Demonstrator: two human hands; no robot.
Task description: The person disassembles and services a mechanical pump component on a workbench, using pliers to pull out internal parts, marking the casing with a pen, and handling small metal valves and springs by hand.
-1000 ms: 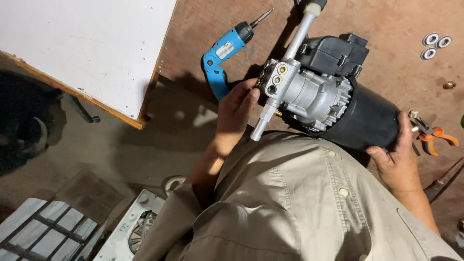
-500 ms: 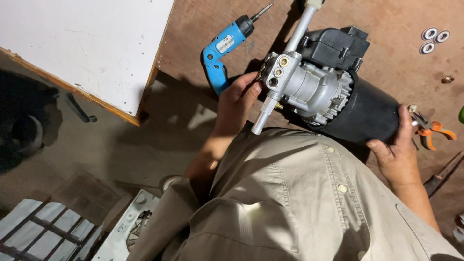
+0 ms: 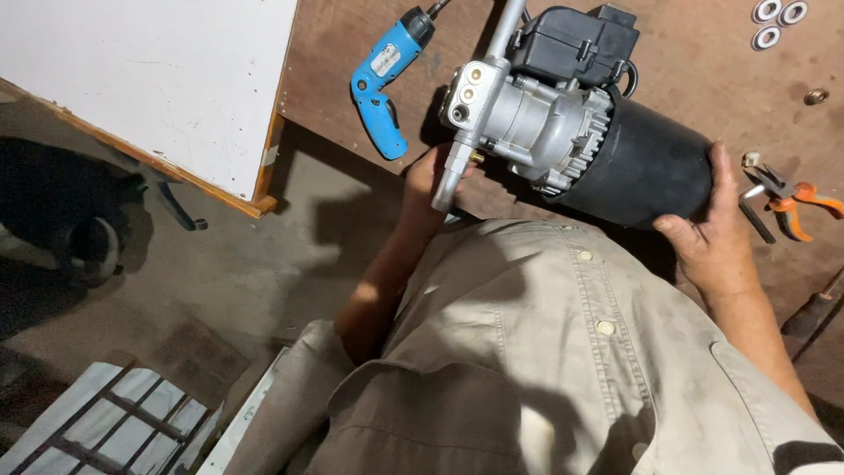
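Down at the near edge of the brown workbench (image 3: 703, 79), both hands are on a motor-and-pump unit (image 3: 563, 123) lying on its side. The left hand (image 3: 428, 180) is wrapped loosely around the lower end of the unit's silver metal tube, at the pump head, fingers curled behind it so that only the back of the hand and the thumb side show. The right hand (image 3: 714, 237) is spread wide open, palm pressed flat against the closed end of the black cylindrical motor housing, thumb along its near side and fingers up over the rim. Between the 2 hands the unit runs from the grey cast pump body with its ports, past the finned middle section, to the black housing; a black box sits on its far side.

Just left of the pump head lies a blue cordless screwdriver (image 3: 384, 79), bit pointing away. Right of the right hand, orange-handled pliers (image 3: 787, 193) rest on the bench, near but not touching it. 3 white washers (image 3: 778, 19) lie at the far right corner, well apart. A white board (image 3: 149, 79) covers the upper left. The person's khaki buttoned shirt (image 3: 545, 352) fills the foreground.
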